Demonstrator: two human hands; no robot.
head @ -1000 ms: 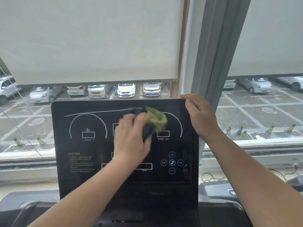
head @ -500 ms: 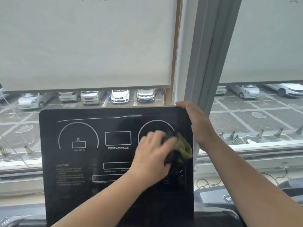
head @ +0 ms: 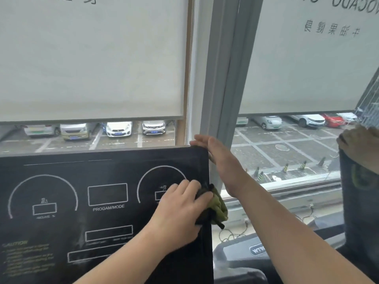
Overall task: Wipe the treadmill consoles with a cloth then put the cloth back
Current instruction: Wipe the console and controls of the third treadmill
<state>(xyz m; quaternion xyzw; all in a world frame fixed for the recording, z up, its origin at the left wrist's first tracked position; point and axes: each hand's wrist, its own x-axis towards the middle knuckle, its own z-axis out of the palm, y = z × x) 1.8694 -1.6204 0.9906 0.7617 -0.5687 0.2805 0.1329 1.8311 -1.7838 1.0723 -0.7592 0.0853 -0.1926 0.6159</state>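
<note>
At the console point(head: 102, 181) edge, left grip point(head: 180, 210) curled round the cloth point(head: 219, 206)

a left hand point(head: 180, 203) holds a bunched green cloth point(head: 220, 206) against the right edge of a black treadmill console point(head: 102, 201), and the cloth hangs partly past that edge. straight above the grip, the right hand point(head: 219, 160) touches the console's top right corner with its fingers fairly straight. left of the grip are white dial outlines and a box marked "progam/mode". far above the grip hang pale roller blinds point(head: 92, 58), with parked cars point(head: 119, 129) below them.
</note>
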